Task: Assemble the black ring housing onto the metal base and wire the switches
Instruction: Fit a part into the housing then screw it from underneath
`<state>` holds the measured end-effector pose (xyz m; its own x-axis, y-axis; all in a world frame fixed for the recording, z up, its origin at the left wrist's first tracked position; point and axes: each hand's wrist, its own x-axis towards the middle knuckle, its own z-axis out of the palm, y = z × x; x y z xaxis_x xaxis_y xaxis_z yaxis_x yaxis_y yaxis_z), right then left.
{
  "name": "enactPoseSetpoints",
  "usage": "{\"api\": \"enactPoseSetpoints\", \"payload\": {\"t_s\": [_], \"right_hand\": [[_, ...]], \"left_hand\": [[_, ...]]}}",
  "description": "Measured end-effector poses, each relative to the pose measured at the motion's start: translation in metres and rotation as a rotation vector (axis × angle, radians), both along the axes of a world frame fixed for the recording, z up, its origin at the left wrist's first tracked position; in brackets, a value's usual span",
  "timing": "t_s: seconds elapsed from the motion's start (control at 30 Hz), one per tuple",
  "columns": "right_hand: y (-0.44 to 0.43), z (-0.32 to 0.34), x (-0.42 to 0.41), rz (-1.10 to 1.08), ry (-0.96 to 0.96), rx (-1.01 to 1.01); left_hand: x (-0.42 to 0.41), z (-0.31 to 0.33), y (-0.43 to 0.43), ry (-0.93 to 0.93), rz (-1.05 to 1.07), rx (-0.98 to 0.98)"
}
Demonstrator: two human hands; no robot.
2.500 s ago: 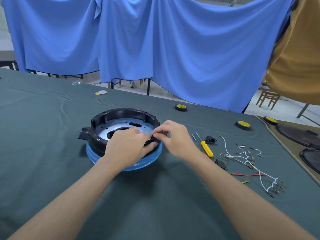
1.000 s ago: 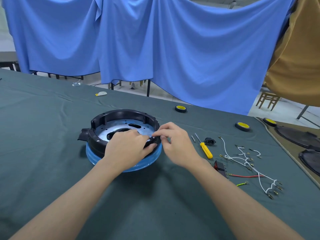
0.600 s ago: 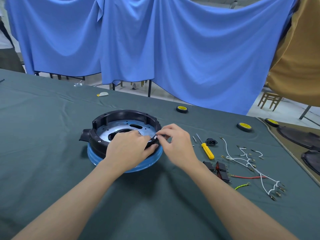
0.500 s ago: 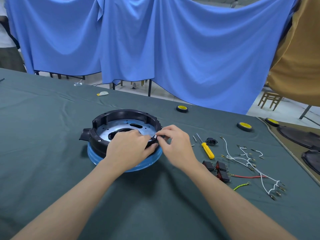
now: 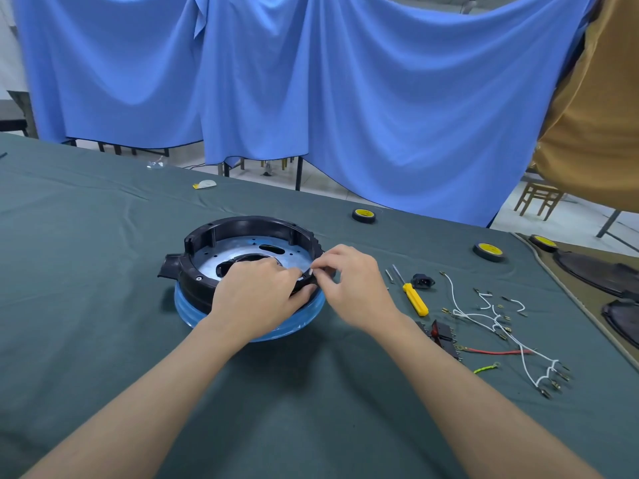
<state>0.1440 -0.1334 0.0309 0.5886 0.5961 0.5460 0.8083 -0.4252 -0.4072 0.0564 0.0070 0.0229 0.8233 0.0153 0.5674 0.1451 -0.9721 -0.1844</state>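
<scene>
The black ring housing (image 5: 249, 225) sits on the round metal base (image 5: 238, 248), which rests on a blue-wrapped disc (image 5: 311, 307). My left hand (image 5: 256, 299) lies over the ring's near right rim, thumb curled round it. My right hand (image 5: 356, 285) pinches a small pale part at that same rim edge, fingertips meeting my left hand's. Black switches with a red rocker (image 5: 439, 331) lie to the right, beside white wires with terminals (image 5: 484, 316), a red wire (image 5: 494, 351) and a short green wire (image 5: 487, 368).
A yellow-handled screwdriver (image 5: 413, 297), a black socket (image 5: 422, 281) and loose screws lie right of the ring. Yellow-cored tape rolls (image 5: 363, 215) (image 5: 488, 251) stand further back. Dark covers (image 5: 608, 271) lie on the far-right mat. Blue cloth hangs behind the table's far edge.
Both hands have stayed at the ring's near right rim with small finger shifts. The view has tilted slightly, bringing the switches and green wire into sight.
</scene>
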Motion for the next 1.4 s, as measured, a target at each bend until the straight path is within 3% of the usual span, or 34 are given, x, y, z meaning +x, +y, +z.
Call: {"api": "enactPoseSetpoints", "payload": {"t_s": [0.2, 0.47, 0.63, 0.93, 1.1, 1.4], "right_hand": [[-0.005, -0.003, -0.006, 0.034, -0.105, 0.01], [0.007, 0.002, -0.005, -0.029, -0.067, -0.064], [0.004, 0.003, -0.003, -0.021, -0.064, -0.012], [-0.003, 0.0, -0.004, 0.084, -0.106, -0.043], [-0.008, -0.005, -0.01, 0.042, -0.07, 0.065], [-0.006, -0.008, -0.014, -0.026, -0.044, 0.021]], "left_hand": [[-0.001, 0.002, -0.001, 0.025, 0.023, -0.026], [0.0, 0.0, 0.0, -0.013, -0.005, -0.011], [0.0, 0.001, -0.001, -0.042, -0.016, -0.029], [0.002, -0.003, 0.001, -0.079, -0.027, -0.004], [0.003, -0.004, 0.001, -0.099, -0.045, 0.012], [0.002, -0.007, 0.002, -0.162, -0.089, 0.011]]}}
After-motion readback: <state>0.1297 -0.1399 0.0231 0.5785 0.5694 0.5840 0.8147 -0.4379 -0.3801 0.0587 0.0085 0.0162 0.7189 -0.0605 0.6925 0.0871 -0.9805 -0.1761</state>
